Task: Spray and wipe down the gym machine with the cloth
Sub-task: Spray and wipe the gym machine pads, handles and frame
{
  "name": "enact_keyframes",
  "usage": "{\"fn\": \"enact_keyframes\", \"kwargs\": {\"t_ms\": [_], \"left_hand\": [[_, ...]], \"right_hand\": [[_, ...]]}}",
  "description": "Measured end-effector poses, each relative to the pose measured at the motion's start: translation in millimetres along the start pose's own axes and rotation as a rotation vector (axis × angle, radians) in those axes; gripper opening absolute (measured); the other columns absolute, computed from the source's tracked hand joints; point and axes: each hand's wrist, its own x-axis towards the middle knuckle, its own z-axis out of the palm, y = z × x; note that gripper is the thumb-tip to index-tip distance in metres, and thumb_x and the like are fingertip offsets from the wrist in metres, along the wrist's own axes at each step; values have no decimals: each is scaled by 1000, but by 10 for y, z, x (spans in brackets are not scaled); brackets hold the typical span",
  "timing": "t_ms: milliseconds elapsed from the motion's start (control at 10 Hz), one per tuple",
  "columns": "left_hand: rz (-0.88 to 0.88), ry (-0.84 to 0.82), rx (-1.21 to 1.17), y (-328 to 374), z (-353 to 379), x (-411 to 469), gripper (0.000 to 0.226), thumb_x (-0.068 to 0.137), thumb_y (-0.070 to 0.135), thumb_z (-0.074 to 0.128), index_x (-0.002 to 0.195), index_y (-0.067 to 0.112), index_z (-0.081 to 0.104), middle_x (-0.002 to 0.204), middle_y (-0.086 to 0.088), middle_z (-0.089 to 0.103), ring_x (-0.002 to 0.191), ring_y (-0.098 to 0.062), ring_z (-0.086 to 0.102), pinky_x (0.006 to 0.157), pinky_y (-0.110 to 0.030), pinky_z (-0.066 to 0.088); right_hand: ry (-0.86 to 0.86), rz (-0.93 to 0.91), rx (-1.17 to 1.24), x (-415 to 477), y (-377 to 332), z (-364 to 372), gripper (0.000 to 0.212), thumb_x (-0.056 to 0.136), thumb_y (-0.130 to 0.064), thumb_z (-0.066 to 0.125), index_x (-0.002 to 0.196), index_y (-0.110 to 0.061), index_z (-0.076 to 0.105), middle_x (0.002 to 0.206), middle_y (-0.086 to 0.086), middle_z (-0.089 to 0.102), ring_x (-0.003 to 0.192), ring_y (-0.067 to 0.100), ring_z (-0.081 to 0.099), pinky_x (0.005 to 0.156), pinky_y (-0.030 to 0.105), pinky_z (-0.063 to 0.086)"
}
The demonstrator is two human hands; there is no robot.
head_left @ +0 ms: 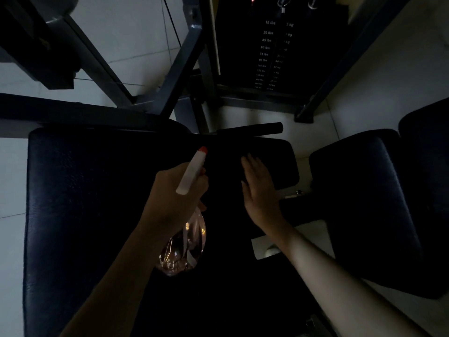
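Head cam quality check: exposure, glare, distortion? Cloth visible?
Head view: heavily underexposed, seat pad nearly black; small glints on the spray bottle held by the left hand; wide-angle bowing at the edges; right hand lies flat, any cloth beneath lost in the dark.

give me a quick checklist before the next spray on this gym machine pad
1. Spray bottle gripped firmly by left hand: ok
2. Nozzle aimed forward over the seat pad: ok
3. Right hand off to the side of the nozzle's line: ok
4. Right hand flat, fingers straight, ready to wipe: ok
5. Cloth under the right hand: cannot tell, too dark
6. Liquid left in the bottle: cannot tell
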Motion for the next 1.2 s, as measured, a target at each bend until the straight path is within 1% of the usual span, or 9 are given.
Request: {"fn": "enact_keyframes", "kwargs": {"t_ms": [100, 200, 300, 600, 700, 800, 1000, 1100, 1200], "left_hand": [[-23, -26, -8, 17, 9, 6, 26, 84, 11, 55, 88, -15, 54, 79, -33, 56, 69, -34, 55, 62, -40, 44], [-13, -10, 20, -12, -16, 14, 20, 89, 4, 53, 89, -16, 54, 74, -28, 57, 64, -36, 54, 58, -36, 43], [13, 8, -9, -14, -20, 10, 25, 89, 9, 53, 92, -16, 55, 85, -39, 55, 72, -53, 53, 66, -45, 45], [-24, -57, 36, 32, 21, -4, 44, 72, 26, 56, 85, -16, 52, 76, -37, 53, 62, -44, 53, 60, -44, 42], [-2, -49, 63, 42, 18, -25, 48, 71, 29, 57, 87, -16, 53, 80, -39, 53, 67, -54, 53, 62, -49, 44], [0, -47, 94, 39, 33, -29, 43, 74, 29, 56, 86, -13, 54, 79, -34, 56, 67, -48, 55, 60, -52, 46], [-16, -40, 165, 51, 98, -52, 26, 85, 18, 54, 76, -6, 55, 67, -24, 54, 59, -39, 53, 55, -42, 46], [-21, -43, 176, 61, 129, -74, 25, 90, 13, 54, 88, -11, 57, 77, -35, 57, 66, -51, 56, 57, -52, 50], [-14, -61, 200, 73, 164, -84, 29, 88, 17, 53, 86, -11, 57, 74, -34, 56, 63, -50, 54, 56, -49, 48]], "right_hand": [[-109, -126, -33, -7, 328, -207, 54, 91, -24, 30, 143, -9, 34, 148, 11, 35, 138, 25, 28, 113, 33, 20], [-12, -18, -58, 315, 540, -336, 47, 94, -10, 38, 140, -3, 38, 143, 16, 41, 134, 29, 35, 111, 25, 20], [116, 178, 19, 621, 616, -403, 43, 94, 0, 39, 137, -1, 40, 138, 17, 45, 130, 28, 40, 104, 17, 22], [20, 193, -12, -68, 648, -297, 53, 97, -8, 38, 146, -2, 20, 154, 15, 18, 143, 27, 14, 116, 33, 11], [0, 231, 29, 276, 720, -377, 50, 99, -10, 35, 146, -3, 21, 152, 13, 25, 141, 24, 23, 114, 29, 17], [5, 384, 175, 618, 797, -491, 42, 100, -14, 35, 142, -11, 34, 137, 11, 48, 125, 26, 46, 100, 30, 36], [15, 376, 117, 140, 699, -424, 56, 98, -12, 41, 148, -8, 16, 152, 12, 25, 139, 26, 25, 112, 28, 19], [-11, 432, 23, -20, 595, -448, 57, 97, -14, 41, 148, -6, 15, 153, 17, 20, 140, 32, 21, 113, 39, 18], [-37, 439, 127, 246, 703, -502, 50, 99, -13, 39, 146, -6, 23, 147, 16, 35, 134, 31, 34, 107, 34, 28]]}}
